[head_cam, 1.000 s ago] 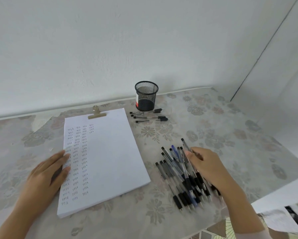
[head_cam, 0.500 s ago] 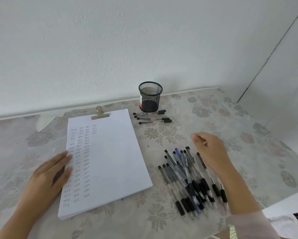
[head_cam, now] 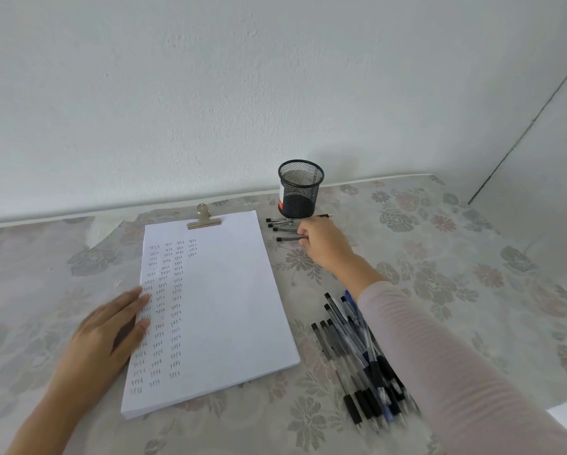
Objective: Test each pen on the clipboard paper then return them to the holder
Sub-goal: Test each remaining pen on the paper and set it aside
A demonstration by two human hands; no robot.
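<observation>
The clipboard paper (head_cam: 223, 300) lies left of centre under a metal clip (head_cam: 203, 221), with columns of small test marks down its left side. My left hand (head_cam: 111, 333) rests flat on the paper's left edge. The black mesh holder (head_cam: 300, 188) stands at the back by the wall. Several short black pens (head_cam: 283, 228) lie just in front of it. My right hand (head_cam: 323, 244) reaches over them, its fingers curled round the end of the nearest pen (head_cam: 288, 239). A pile of several pens (head_cam: 357, 359) lies at the front right, partly hidden under my right sleeve.
A flowered cloth (head_cam: 456, 257) covers the table. The white wall runs right behind the holder. The table's right edge (head_cam: 564, 405) drops away near the front right corner.
My right hand has left the pile of pens and travelled forward to the short pens in front of the holder. My left hand has stayed on the paper.
</observation>
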